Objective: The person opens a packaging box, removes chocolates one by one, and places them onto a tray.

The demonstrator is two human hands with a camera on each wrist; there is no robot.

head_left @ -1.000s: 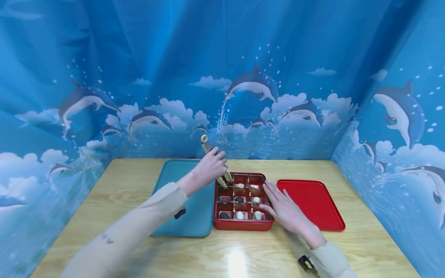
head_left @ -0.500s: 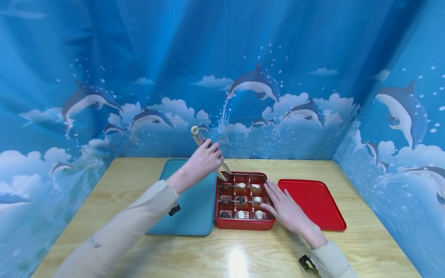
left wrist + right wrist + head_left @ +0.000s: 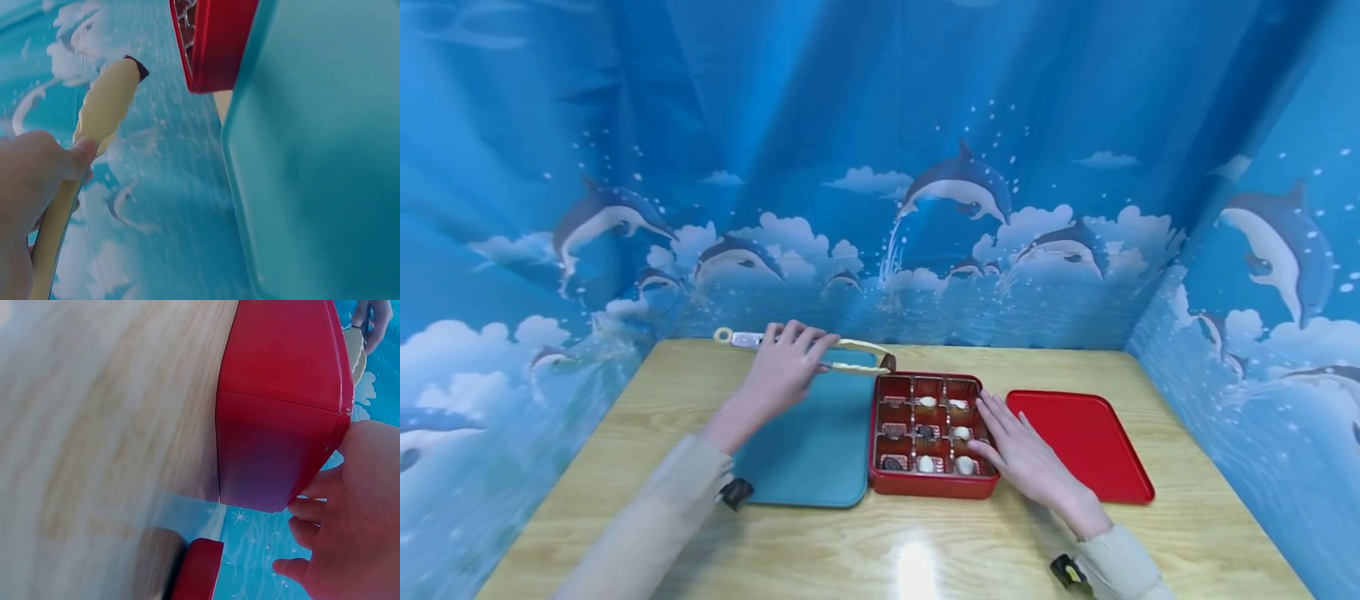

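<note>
In the head view my left hand [image 3: 786, 367] grips a pair of cream-tipped tongs [image 3: 861, 343], held nearly level over the back of the blue tray. Pinched in their tips is a dark brown chocolate [image 3: 889, 363], by the back left corner of the red box; its dark edge also pokes out of the tongs [image 3: 107, 103] in the left wrist view. The red box [image 3: 932, 487] is divided into small compartments, with white chocolates [image 3: 965, 465] and dark chocolates [image 3: 892, 463] inside. My right hand [image 3: 1026, 454] rests with extended fingers along the box's right side.
A blue tray [image 3: 805, 467] lies directly left of the box. To the right, a flat red lid [image 3: 1078, 446] lies on the wooden table [image 3: 820, 550]. A dolphin-print curtain [image 3: 865, 208] encloses the back and sides.
The tongs have come up out of the box's back left compartment with the dark chocolate and swung leftward to nearly level. My right hand has stayed at the box's side.
</note>
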